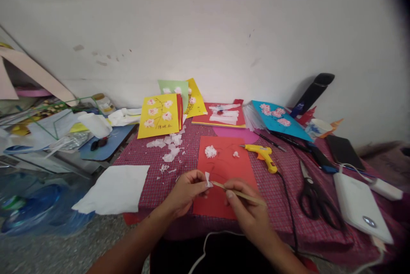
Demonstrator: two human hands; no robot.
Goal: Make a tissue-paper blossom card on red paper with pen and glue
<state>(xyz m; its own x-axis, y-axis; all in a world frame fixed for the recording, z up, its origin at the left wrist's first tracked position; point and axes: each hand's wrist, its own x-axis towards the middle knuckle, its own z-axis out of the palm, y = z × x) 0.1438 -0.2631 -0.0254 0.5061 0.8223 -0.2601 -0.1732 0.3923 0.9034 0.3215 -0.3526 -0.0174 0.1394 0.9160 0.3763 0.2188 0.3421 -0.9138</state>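
My left hand pinches a small piece of white tissue paper over the red sheet. My right hand is closed around a thin wooden stick, its tip meeting the tissue piece at my left fingertips. On the red sheet sit a fluffy white paper flower and a smaller pinkish tuft, among faint drawn lines. A yellow hot glue gun lies at the sheet's right edge, its cord running toward me.
Torn tissue scraps and a large white tissue sheet lie to the left. Finished flower cards lean behind. Black scissors, a white power bank and a blue flower card are on the right.
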